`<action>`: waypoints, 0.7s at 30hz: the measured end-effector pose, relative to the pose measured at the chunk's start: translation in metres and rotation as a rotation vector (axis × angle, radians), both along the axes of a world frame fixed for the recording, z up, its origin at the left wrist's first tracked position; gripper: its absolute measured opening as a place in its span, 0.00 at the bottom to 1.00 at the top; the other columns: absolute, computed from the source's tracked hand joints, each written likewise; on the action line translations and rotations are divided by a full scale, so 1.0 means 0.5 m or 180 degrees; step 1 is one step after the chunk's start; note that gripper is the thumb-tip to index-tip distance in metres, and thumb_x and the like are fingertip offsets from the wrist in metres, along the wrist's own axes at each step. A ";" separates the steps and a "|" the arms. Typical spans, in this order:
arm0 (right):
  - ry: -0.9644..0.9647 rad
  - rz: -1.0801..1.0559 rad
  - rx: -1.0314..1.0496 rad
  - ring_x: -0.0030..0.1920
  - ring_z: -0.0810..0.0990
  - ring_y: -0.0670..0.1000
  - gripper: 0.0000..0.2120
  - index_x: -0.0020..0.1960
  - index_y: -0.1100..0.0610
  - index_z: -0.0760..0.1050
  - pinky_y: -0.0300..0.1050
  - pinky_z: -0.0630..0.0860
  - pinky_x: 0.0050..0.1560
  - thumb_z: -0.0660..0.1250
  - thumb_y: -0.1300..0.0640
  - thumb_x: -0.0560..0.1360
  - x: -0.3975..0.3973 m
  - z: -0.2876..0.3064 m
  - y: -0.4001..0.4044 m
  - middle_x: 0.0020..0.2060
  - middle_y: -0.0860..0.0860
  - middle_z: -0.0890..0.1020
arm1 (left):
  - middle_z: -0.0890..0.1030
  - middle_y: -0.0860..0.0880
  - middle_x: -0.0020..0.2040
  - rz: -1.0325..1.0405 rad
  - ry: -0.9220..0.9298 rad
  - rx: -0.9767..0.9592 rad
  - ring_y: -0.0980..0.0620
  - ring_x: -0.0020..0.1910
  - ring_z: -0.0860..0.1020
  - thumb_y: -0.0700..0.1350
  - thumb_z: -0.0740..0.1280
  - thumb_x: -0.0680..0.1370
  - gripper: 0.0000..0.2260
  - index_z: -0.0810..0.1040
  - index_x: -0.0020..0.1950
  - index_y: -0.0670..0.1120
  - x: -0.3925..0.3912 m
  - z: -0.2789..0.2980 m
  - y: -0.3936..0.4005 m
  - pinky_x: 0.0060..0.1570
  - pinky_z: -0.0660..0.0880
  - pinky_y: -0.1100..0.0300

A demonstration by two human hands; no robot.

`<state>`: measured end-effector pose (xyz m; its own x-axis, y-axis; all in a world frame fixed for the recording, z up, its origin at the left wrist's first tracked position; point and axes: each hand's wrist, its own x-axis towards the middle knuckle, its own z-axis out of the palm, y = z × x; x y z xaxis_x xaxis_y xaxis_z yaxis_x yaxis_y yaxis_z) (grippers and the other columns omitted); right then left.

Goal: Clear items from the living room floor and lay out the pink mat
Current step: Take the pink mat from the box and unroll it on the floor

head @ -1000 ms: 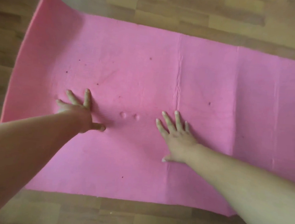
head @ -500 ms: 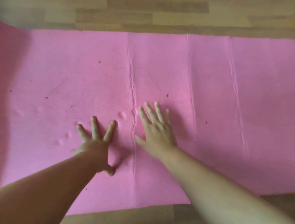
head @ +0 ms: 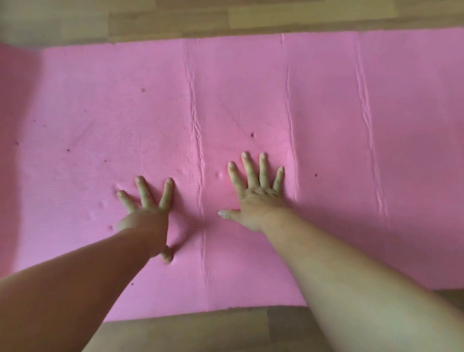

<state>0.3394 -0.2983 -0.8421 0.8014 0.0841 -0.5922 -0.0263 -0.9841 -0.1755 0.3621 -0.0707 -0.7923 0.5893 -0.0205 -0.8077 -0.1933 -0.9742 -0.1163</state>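
Both hands, left hand point(head: 146, 213) and right hand point(head: 254, 199), pressing flat, fingers spread wide, holding nothing, smoothing the pink mat point(head: 340, 128) on the floor point(head: 155, 6); next likely flattening the creases point(head: 197, 142).

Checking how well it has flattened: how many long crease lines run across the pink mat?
3: one crease between the two hands, one just right of the right hand, one farther right. Arms may hide others.

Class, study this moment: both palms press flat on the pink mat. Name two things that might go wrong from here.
1. The pink mat has raised creases; pressing with the left hand and right hand may leave them in.
2. On the smooth wooden floor, the mat may slide under the push.
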 end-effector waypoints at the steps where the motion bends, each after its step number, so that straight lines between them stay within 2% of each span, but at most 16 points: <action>1: -0.0002 0.0028 0.0048 0.70 0.19 0.63 0.52 0.76 0.44 0.26 0.76 0.32 0.68 0.57 0.26 0.70 0.002 0.005 0.000 0.73 0.51 0.23 | 0.25 0.30 0.71 0.0092 -0.0026 -0.0021 0.19 0.70 0.38 0.56 0.82 0.59 0.73 0.13 0.64 0.54 -0.004 0.001 -0.010 0.60 0.69 0.29; 3: -0.0186 -0.0014 0.0228 0.74 0.25 0.63 0.50 0.78 0.43 0.33 0.74 0.35 0.71 0.58 0.26 0.70 0.003 0.009 -0.011 0.77 0.50 0.29 | 0.27 0.31 0.72 0.0260 -0.0104 -0.0122 0.20 0.71 0.37 0.55 0.80 0.63 0.68 0.19 0.70 0.51 -0.012 -0.009 -0.024 0.61 0.67 0.28; 5: -0.0635 -0.0421 0.0293 0.77 0.32 0.61 0.47 0.79 0.42 0.38 0.69 0.36 0.74 0.54 0.25 0.69 -0.018 0.004 -0.043 0.79 0.49 0.35 | 0.27 0.33 0.73 0.0350 -0.0155 -0.0269 0.22 0.71 0.34 0.63 0.76 0.64 0.65 0.22 0.73 0.52 -0.019 -0.025 -0.026 0.62 0.64 0.26; 7: -0.0730 -0.0563 -0.0102 0.77 0.31 0.60 0.49 0.79 0.45 0.35 0.69 0.35 0.73 0.46 0.23 0.67 -0.047 -0.010 -0.076 0.79 0.50 0.34 | 0.25 0.36 0.73 0.0266 -0.0190 -0.0357 0.24 0.72 0.33 0.66 0.75 0.63 0.65 0.22 0.72 0.54 -0.018 -0.034 -0.016 0.62 0.62 0.25; 10: -0.0311 -0.0347 -0.0250 0.74 0.22 0.58 0.50 0.75 0.44 0.23 0.71 0.33 0.72 0.42 0.21 0.65 -0.059 -0.023 -0.104 0.75 0.50 0.25 | 0.23 0.37 0.73 0.0116 -0.0013 -0.0393 0.25 0.72 0.33 0.59 0.78 0.64 0.65 0.21 0.71 0.58 -0.008 -0.016 0.007 0.66 0.61 0.28; 12: -0.0110 -0.0356 -0.0101 0.71 0.19 0.57 0.50 0.71 0.41 0.18 0.71 0.31 0.71 0.46 0.21 0.65 -0.032 -0.015 -0.112 0.73 0.48 0.22 | 0.25 0.39 0.74 -0.0117 0.0092 -0.0452 0.27 0.74 0.35 0.55 0.78 0.66 0.64 0.22 0.72 0.59 -0.002 0.004 0.026 0.68 0.62 0.33; 15: 0.0075 -0.0422 -0.0160 0.71 0.19 0.56 0.52 0.72 0.41 0.20 0.70 0.33 0.72 0.54 0.23 0.68 0.014 0.000 -0.144 0.73 0.47 0.22 | 0.27 0.42 0.75 -0.0644 0.0156 -0.0362 0.31 0.76 0.40 0.54 0.77 0.68 0.61 0.24 0.73 0.58 0.007 0.027 0.045 0.68 0.67 0.39; 19: 0.0489 -0.0414 -0.0442 0.76 0.27 0.56 0.52 0.76 0.41 0.27 0.70 0.41 0.74 0.60 0.26 0.70 0.080 0.044 -0.211 0.75 0.46 0.25 | 0.28 0.40 0.75 -0.0890 0.0461 -0.0255 0.31 0.76 0.42 0.57 0.76 0.68 0.59 0.28 0.76 0.55 0.030 0.046 0.049 0.73 0.51 0.39; 21: 0.0712 -0.0433 -0.0783 0.78 0.32 0.59 0.54 0.77 0.41 0.29 0.72 0.44 0.73 0.64 0.29 0.70 0.107 0.079 -0.218 0.76 0.47 0.28 | 0.27 0.42 0.76 -0.0910 0.0553 -0.0391 0.31 0.76 0.40 0.57 0.76 0.69 0.58 0.30 0.77 0.56 0.038 0.052 0.045 0.74 0.47 0.40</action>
<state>0.3929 -0.4075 -0.8026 0.6438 -0.1812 -0.7434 -0.1710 -0.9811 0.0910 0.3810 -0.0480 -0.7664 0.3997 -0.2680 -0.8766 -0.4667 -0.8826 0.0570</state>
